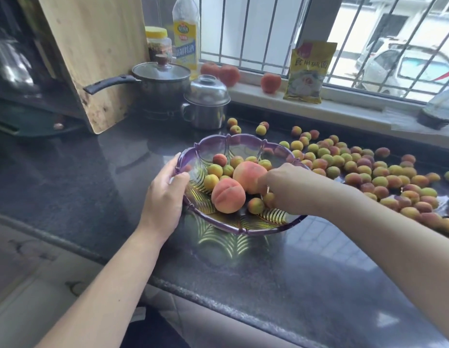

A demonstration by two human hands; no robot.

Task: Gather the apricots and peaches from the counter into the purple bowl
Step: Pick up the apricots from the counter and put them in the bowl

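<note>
A: Status of the purple bowl (206,151)?

B: It sits on the dark tabletop (268,272), near its front edge. The left hand (165,194) grips the bowl's left rim, thumb over the edge, most likely to steady it while fruit goes in.

A: And the right hand (281,189)?

B: It reaches in across the right rim, palm down, fingers curled over a small apricot (268,198) beside two peaches (228,195). Whether it has hold of the apricot or is letting it go, I cannot tell.

A: Remaining work?

B: Considerable. A wide spread of loose apricots (356,169) lies on the tabletop right of the bowl, and only about a dozen pieces are inside
</note>
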